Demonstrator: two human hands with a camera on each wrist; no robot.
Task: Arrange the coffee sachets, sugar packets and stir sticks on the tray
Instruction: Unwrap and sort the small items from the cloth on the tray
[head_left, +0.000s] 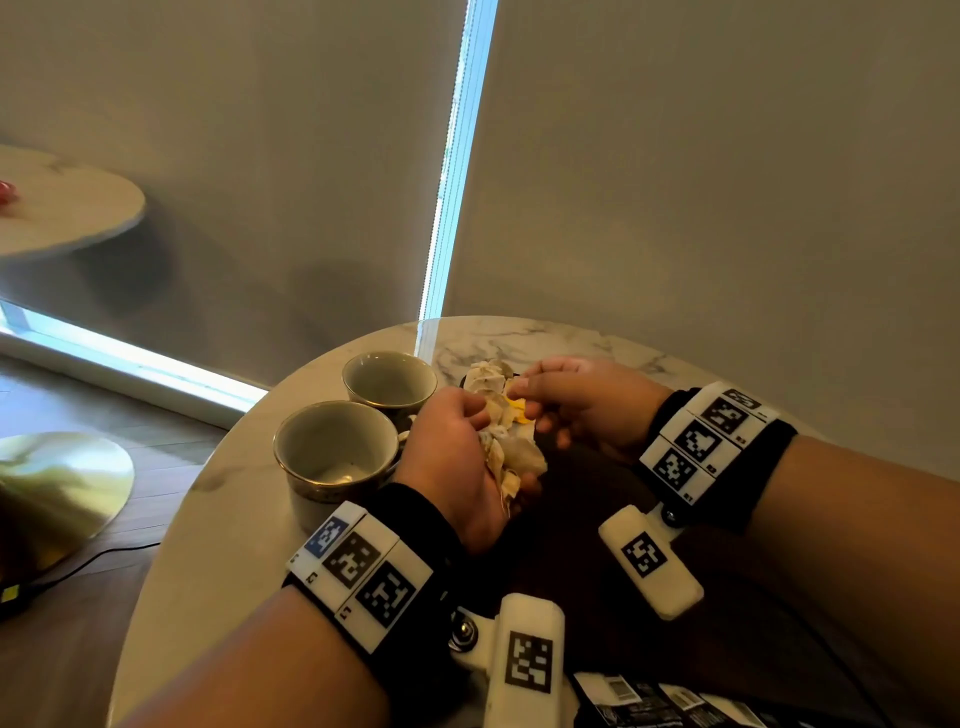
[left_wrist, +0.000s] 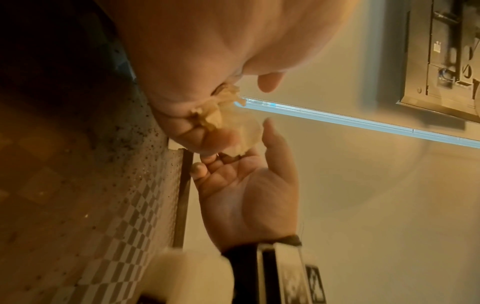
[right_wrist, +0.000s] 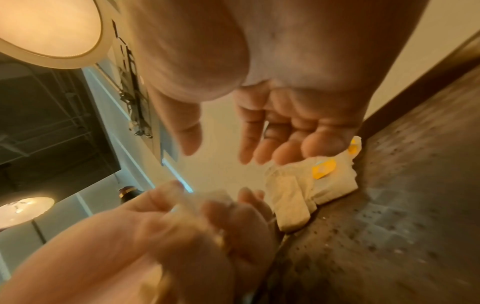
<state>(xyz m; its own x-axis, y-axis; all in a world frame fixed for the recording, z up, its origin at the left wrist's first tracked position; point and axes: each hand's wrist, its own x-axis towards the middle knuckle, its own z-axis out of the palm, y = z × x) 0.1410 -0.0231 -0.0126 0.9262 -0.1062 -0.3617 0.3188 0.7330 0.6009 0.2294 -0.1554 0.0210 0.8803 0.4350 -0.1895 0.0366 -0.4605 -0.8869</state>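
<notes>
I have my left hand (head_left: 457, 457) curled round a crumpled bunch of pale paper packets (head_left: 506, 457), held just above the dark tray (head_left: 597, 519) near the middle of the counter (head_left: 218, 509). My right hand (head_left: 576, 402), at about two o'clock from the left, has its fingers relaxed and slack over the top of the bunch; the head view suggests thumb and forefinger closing on a yellow-marked packet, but the right wrist view shows the palm open and nothing plainly pinched, so I take it as holding nothing yet. That view also shows a few more packets with yellow labels (right_wrist: 311, 185) lying on the tray surface, just beyond the right fingers. Two empty cups (head_left: 337, 457) stand at nine and eleven o'clock from the hands, and dark sachets (head_left: 649, 701) lie at the near edge, around five o'clock. I judge this is the sugar-packet step: sorting the bunch. Next I need to pinch one packet free, lay it flat on the tray, and keep the left grip firm so none spill.
</notes>
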